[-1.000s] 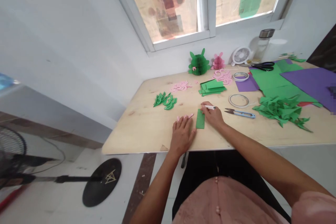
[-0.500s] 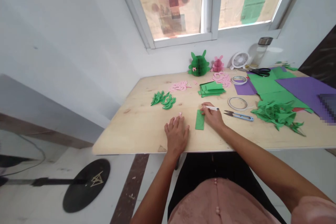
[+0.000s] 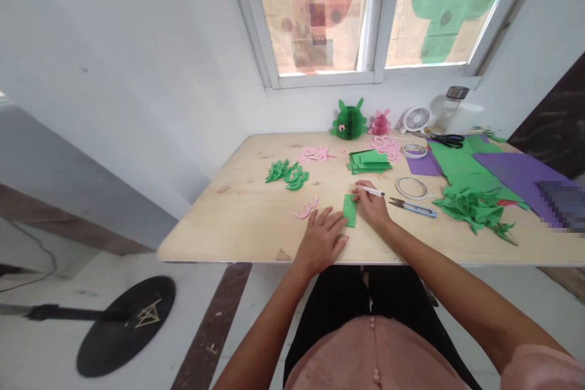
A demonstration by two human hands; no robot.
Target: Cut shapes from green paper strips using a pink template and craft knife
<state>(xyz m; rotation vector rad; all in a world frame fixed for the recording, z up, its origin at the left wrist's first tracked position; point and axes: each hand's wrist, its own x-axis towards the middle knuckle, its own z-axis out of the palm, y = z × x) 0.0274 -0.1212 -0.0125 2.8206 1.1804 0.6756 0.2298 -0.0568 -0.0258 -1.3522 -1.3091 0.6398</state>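
A green paper strip (image 3: 350, 212) lies upright on the table in front of me. My left hand (image 3: 322, 236) rests flat with fingers spread, its fingertips at the strip's left edge. Closed around a white pen (image 3: 372, 191), my right hand (image 3: 372, 204) sits at the strip's upper right side, the pen's dark end pointing right. Just beyond my left hand lies a curved pink paper cutout (image 3: 307, 209). Blue-handled thread snips (image 3: 414, 207) are to the right of my right hand.
Green cut pieces (image 3: 287, 174), pink cutouts (image 3: 315, 154) and stacked green strips (image 3: 369, 161) lie farther back. Tape rolls (image 3: 411, 187), green scraps (image 3: 475, 207), purple sheets (image 3: 530, 177) and black scissors (image 3: 448, 141) are at right. Paper figures (image 3: 350, 120), a small fan (image 3: 417, 119) and a bottle (image 3: 450, 109) line the wall.
My left hand has moved right, off the pink cutout and onto the green strip's edge. My right hand still holds the pen beside the strip. The view has shifted slightly.
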